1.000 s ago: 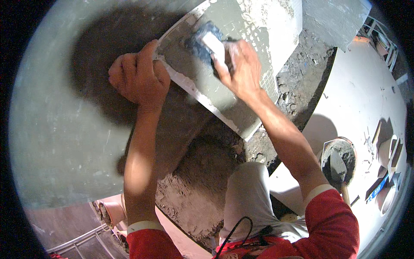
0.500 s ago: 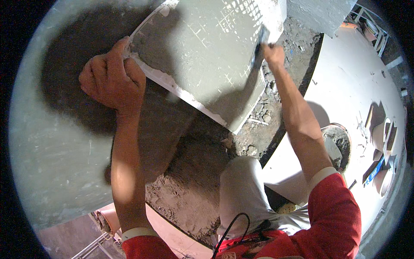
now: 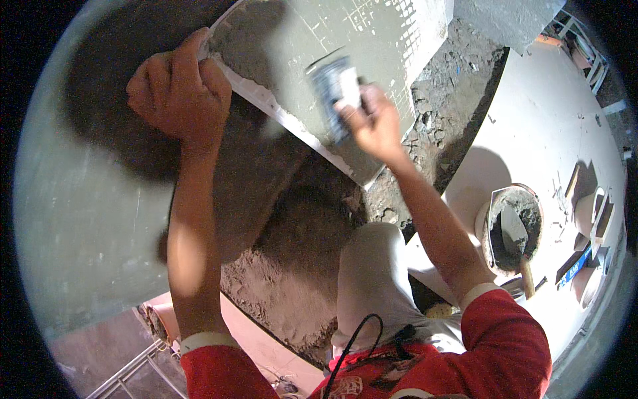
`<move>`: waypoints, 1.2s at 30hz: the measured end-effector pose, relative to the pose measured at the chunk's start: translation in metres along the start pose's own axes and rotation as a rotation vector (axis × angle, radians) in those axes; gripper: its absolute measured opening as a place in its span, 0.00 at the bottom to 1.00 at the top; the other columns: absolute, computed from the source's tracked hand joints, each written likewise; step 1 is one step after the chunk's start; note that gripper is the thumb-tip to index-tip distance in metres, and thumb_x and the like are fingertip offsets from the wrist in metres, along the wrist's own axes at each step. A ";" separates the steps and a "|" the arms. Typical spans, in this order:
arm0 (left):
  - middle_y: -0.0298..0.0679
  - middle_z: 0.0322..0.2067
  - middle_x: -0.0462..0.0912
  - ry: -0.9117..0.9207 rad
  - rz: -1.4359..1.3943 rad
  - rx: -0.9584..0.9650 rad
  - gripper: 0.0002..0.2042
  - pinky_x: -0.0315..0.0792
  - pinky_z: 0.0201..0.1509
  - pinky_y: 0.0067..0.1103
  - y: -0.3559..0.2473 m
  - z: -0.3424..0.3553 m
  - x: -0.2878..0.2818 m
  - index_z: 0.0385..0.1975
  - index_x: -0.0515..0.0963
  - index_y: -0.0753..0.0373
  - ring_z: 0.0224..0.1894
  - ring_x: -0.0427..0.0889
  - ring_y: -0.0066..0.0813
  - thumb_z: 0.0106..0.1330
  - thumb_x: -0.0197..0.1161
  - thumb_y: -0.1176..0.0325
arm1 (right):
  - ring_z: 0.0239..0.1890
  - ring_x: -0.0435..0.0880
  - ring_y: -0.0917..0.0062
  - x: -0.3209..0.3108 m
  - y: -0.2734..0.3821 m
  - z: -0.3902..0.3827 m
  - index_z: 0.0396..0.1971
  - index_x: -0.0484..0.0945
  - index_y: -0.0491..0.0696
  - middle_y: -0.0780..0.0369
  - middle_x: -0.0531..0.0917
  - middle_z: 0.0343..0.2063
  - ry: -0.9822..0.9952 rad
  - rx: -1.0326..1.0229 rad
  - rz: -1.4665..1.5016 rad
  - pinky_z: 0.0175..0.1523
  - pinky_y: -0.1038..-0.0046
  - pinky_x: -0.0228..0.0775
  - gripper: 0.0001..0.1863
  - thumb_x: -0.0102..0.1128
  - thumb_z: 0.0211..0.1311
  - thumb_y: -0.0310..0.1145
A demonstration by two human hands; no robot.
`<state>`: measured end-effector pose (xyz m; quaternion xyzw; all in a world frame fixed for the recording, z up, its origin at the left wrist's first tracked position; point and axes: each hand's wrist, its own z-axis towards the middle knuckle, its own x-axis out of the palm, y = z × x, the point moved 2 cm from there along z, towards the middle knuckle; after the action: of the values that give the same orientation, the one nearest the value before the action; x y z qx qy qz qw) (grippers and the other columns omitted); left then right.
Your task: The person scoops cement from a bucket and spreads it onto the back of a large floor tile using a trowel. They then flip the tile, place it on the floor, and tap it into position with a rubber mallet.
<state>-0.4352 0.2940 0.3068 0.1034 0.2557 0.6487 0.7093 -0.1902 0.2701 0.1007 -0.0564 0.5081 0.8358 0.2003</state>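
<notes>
My left hand (image 3: 179,93) has its fingers curled at the upper left corner of a plastered panel (image 3: 359,26), gripping its pale edge strip (image 3: 272,110). The panel's face has grey-green skim coat over white mesh, which shows most along the right side. My right hand (image 3: 372,120) is closed on the white handle of a flat trowel (image 3: 332,83), which is blurred by motion over the middle of the panel. Left of the panel is a smooth grey wall (image 3: 86,233), with the dark shadow of my left hand on it.
Below lies rough dirt (image 3: 266,279) with rubble along the panel's right. A white board (image 3: 551,120) at the right holds a mortar bucket (image 3: 512,229) with a handled tool, smaller containers and a blue tool (image 3: 573,269). Metal frames (image 3: 133,379) show at the lower left.
The trowel has swung from the panel's middle to its right edge, then back leftward to the middle. The view has shifted; my left hand remains at the panel's corner.
</notes>
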 end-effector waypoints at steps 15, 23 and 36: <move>0.35 0.38 0.78 0.188 -0.049 -0.127 0.16 0.68 0.53 0.42 -0.004 0.004 -0.004 0.47 0.85 0.43 0.47 0.74 0.44 0.58 0.65 0.65 | 0.35 0.77 0.81 -0.218 -0.003 -0.220 0.45 0.81 0.44 0.66 0.81 0.31 -0.176 0.786 0.578 0.44 0.75 0.69 0.10 0.60 0.72 0.34; 0.39 0.46 0.81 0.307 -0.092 -0.140 0.18 0.68 0.58 0.43 -0.011 0.027 -0.024 0.52 0.84 0.52 0.50 0.76 0.47 0.62 0.60 0.70 | 0.32 0.78 0.81 -0.274 0.011 -0.264 0.42 0.78 0.52 0.70 0.80 0.33 -0.407 0.846 0.840 0.43 0.69 0.75 0.04 0.57 0.71 0.31; 0.55 0.67 0.69 1.361 -2.281 -1.456 0.31 0.68 0.71 0.35 -0.349 -0.073 -0.231 0.70 0.61 0.73 0.67 0.73 0.39 0.77 0.59 0.58 | 0.47 0.80 0.81 -0.234 0.046 -0.235 0.45 0.83 0.50 0.69 0.86 0.41 -0.619 0.692 1.066 0.57 0.68 0.70 0.08 0.66 0.67 0.30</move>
<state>-0.1749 0.0076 0.1311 -0.8178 0.0991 -0.3279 0.4624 -0.0206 -0.0187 0.0962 0.5073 0.6229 0.5880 -0.0945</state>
